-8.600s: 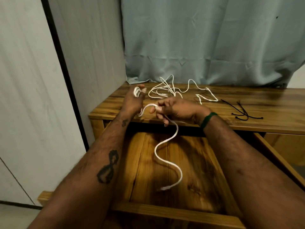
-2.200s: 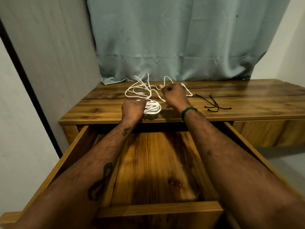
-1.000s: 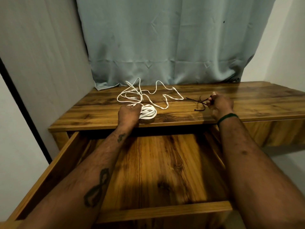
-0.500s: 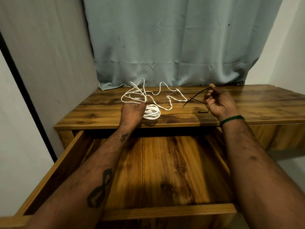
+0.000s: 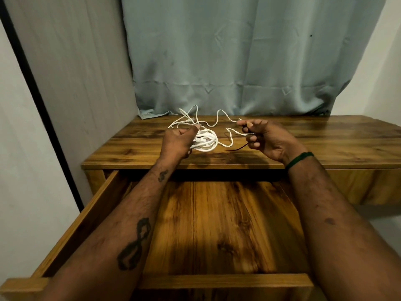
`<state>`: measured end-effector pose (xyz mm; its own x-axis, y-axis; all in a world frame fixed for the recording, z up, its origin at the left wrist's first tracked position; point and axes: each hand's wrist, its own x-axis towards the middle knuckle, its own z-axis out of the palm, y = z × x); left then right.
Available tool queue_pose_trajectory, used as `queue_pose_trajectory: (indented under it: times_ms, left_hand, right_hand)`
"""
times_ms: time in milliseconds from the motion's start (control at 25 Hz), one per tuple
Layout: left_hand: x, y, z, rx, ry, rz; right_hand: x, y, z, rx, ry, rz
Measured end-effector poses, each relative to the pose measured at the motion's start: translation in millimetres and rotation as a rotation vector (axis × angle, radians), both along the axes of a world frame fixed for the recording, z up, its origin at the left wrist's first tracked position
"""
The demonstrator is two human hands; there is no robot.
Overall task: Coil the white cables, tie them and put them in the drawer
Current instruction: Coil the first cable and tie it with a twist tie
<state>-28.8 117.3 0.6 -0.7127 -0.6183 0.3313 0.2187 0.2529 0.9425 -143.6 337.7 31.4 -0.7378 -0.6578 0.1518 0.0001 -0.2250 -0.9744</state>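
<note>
1. The left hand [image 5: 176,141] grips the coil [image 5: 206,141], fingers curled round its left side and thumb on top; the coil sits at the front of the desk [image 5: 347,137], touching or just above it, I cannot tell which.
2. A loose cable [image 5: 219,120] sprawls uncoiled behind the coil; one strand runs close to the right fingertips.
3. The black tie [image 5: 236,148] trails its tail toward the desk, between the coil and the right hand [image 5: 267,137], which pinches it between thumb and forefinger, the other fingers curled.
4. The step in hand looks like tying the first coil; the next move calls for passing the tie round the loops and knotting it while the left grip stops them springing apart; the drawer [image 5: 217,281] stands open below, with no cable in it yet.
5. Half a second ago the right hand was farther right with the tie lifted; now it is nearer the coil; the left grip is unchanged.
</note>
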Motion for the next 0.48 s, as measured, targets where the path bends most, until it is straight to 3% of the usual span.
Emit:
queue_pose_trajectory:
  times_ms: [200, 400, 480]
  left_hand:
    - [0, 3, -2, -0.018, -0.023, -0.056]
    - [1, 8, -9, 0.008, -0.089, -0.132]
    - [2, 14, -11, -0.008, -0.114, -0.161]
  right_hand:
    - [7, -3, -5, 0.047, 0.103, 0.091]
    - [12, -39, -31, 0.41, 0.419, -0.172]
    - [11, -47, -42, 0.435, 0.51, -0.263]
